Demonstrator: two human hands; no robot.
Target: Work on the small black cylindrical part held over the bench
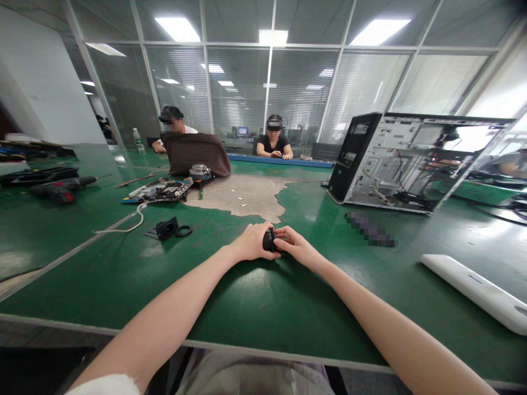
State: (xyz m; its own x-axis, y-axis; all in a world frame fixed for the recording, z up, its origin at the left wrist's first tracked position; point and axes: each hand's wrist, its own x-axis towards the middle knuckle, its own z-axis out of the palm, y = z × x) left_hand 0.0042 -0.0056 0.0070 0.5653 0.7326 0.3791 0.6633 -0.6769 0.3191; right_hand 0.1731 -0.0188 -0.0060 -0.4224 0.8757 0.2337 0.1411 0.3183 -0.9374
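Left of the open computer case [395, 164], well apart from it, a small black part [269, 241] sits between two hands: the left hand [253, 241] curls around it, while the right hand [297, 248] (fingers bent) pinches the side facing the case.

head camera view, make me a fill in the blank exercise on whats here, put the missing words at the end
The left hand and the right hand both touch one small part that is ____ in colour.
Around the hands, the tabletop is coloured ____.
In the picture, the ring lies to the ____ of both hands.
In the picture, the opened computer case stands to the ____ of both hands.

Missing words: black; green; left; right.
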